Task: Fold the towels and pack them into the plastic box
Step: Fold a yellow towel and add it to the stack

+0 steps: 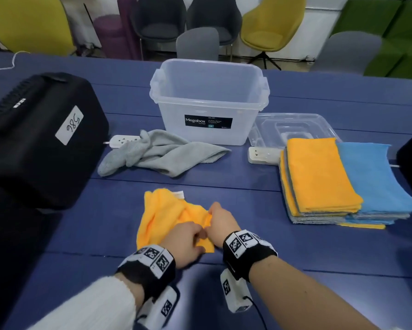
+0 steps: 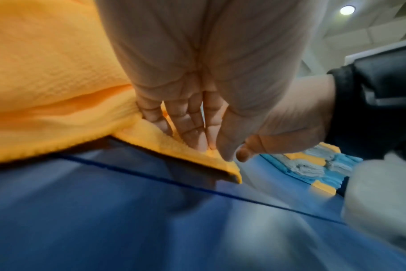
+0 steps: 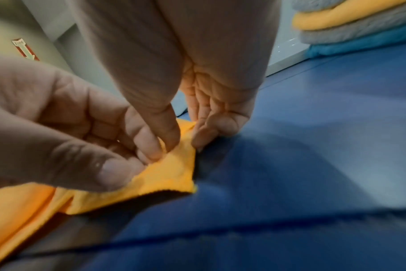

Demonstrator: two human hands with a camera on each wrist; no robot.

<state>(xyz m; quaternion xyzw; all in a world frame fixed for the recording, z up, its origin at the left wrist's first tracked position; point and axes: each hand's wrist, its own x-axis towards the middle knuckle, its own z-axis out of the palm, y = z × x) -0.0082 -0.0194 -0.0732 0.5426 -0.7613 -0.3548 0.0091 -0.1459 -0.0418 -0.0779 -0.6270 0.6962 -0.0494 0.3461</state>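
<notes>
A crumpled orange towel (image 1: 163,216) lies on the blue table in front of me. My left hand (image 1: 199,237) pinches its near corner, and my right hand (image 1: 211,216) pinches the same edge just beyond. In the right wrist view, the right thumb and fingers (image 3: 198,139) close on the orange towel (image 3: 174,174), with the left hand (image 3: 127,165) gripping beside them. The left wrist view shows my left fingers (image 2: 192,135) on the towel's hem (image 2: 174,148). The clear plastic box (image 1: 200,110) stands open and empty at the back. A grey towel (image 1: 157,153) lies rumpled before it.
A stack of folded orange, blue and grey towels (image 1: 324,177) sits at the right, with the box's lid (image 1: 293,126) behind it. A black case (image 1: 38,139) fills the left side. Two white power strips (image 1: 124,140) (image 1: 263,154) lie near the box. Chairs stand beyond the table.
</notes>
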